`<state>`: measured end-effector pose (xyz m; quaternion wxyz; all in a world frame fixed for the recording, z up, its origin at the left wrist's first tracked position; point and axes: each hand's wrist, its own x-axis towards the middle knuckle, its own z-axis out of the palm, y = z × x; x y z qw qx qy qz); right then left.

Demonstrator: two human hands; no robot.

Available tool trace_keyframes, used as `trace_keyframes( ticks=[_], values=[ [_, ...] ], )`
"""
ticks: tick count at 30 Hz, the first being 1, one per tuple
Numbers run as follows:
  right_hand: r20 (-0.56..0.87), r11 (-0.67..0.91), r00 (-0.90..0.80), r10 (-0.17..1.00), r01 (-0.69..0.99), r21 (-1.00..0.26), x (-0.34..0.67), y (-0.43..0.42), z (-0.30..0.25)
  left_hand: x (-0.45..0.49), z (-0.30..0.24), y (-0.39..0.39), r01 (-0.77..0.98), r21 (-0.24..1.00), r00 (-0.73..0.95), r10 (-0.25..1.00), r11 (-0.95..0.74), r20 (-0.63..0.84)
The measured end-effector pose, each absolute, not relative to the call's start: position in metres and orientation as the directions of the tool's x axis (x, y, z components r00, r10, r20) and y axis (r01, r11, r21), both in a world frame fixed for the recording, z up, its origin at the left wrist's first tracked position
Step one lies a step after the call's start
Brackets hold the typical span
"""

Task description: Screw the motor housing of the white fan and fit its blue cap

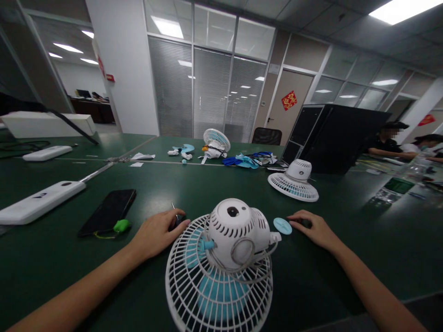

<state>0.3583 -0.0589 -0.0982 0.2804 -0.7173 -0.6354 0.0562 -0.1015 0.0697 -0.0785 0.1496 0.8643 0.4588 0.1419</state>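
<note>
A white desk fan lies grille down in front of me, its motor housing on top and pale blue blades visible through the grille. My left hand is at the fan's left edge, closed around a small screwdriver with a dark handle and thin metal shaft pointing up. To the right of the fan, a light blue round cap rests on the table. My right hand has thumb and forefinger pinched at the cap's right edge; its other fingers curl under, partly hidden.
A black phone and a white power strip lie on the left. Further back are another face-down fan, a tilted fan, blue gloves and a black cabinet. At right stand a water bottle and seated people.
</note>
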Motion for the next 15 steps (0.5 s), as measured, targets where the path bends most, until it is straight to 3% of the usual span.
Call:
trace_keyframes(
  ticks=[15],
  values=[
    [0.226,-0.19,0.36,0.905,0.818,-0.542,0.365,-0.055,-0.111,-0.103,-0.08,0.071,0.753,0.417,0.526,0.846,-0.508,0.08]
  ],
)
